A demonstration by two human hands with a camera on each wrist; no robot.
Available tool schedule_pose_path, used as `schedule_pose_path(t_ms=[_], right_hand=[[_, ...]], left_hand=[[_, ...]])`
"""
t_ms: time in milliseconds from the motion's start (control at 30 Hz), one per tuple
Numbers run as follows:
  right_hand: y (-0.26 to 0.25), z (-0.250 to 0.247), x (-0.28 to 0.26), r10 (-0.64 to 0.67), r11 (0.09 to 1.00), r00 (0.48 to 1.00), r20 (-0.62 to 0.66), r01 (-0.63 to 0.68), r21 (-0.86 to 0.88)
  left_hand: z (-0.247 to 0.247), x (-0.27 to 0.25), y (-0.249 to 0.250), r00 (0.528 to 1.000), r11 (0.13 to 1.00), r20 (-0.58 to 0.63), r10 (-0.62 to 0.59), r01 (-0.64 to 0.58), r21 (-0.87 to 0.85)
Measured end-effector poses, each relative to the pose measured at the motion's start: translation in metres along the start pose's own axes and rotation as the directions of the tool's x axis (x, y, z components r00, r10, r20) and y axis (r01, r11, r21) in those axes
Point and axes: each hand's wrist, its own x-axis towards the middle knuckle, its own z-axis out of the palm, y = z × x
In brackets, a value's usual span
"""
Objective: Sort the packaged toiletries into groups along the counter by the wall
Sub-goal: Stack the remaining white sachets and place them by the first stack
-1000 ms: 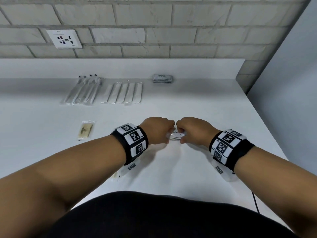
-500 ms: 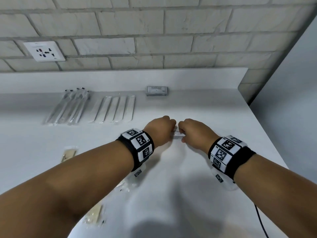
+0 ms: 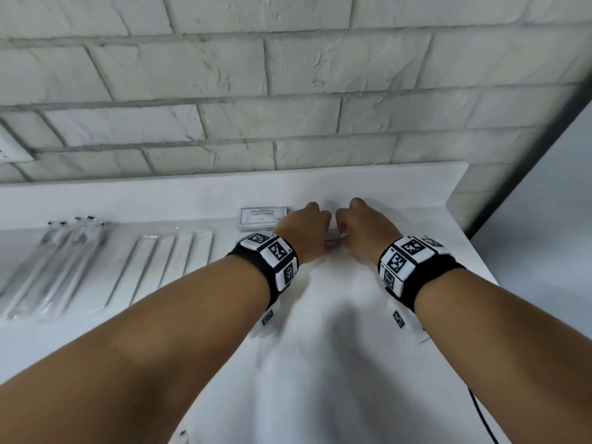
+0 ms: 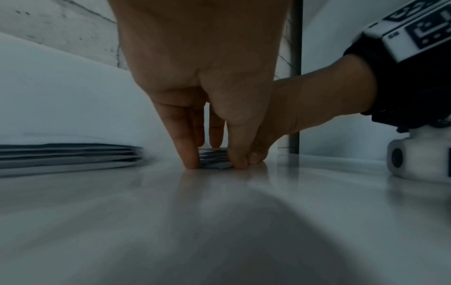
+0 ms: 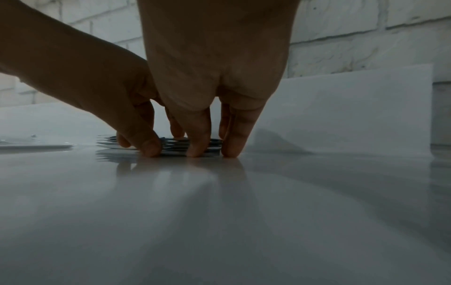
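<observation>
While resting on the counter (image 3: 320,363), both hands (left hand (image 3: 304,232), right hand (image 3: 365,230)) pinch a sachet stack (image 4: 213,159).

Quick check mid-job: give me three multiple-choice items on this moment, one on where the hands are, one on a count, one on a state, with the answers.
1. Where are the hands working?
A. At the counter's front edge
B. Near the wall, just right of the labelled sachet pile
C. Over the toothbrushes

2. How many hands touch the small stack of packets?
A. None
B. One
C. Two

3. Where is that small stack?
A. Resting on the counter
B. Held high in the air
C. Leaning on the wall

Answers:
1 B: left hand and right hand sit right of the sachet pile.
2 C: fingers of both hands grip the small stack.
3 A: it lies flat on the counter.
</observation>
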Motion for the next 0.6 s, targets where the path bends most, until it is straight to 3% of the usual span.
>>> schedule_pose_path(t_ms=[300, 600], right_hand=[[0.015, 0.007, 0.048, 0.086, 0.996, 0.991, -0.105, -0.082, 0.044], [0.009, -0.001, 0.042, 0.027, 0.999, 0.997, -0.075, -0.025, 0.027]], left_hand=[[-0.011, 0.027, -0.002, 0.998, 0.995, -0.046, -0.043, 0.038, -0.089], [-0.017, 0.020, 0.001, 0.997, 0.996, -0.066, -0.047, 0.041, -0.082]])
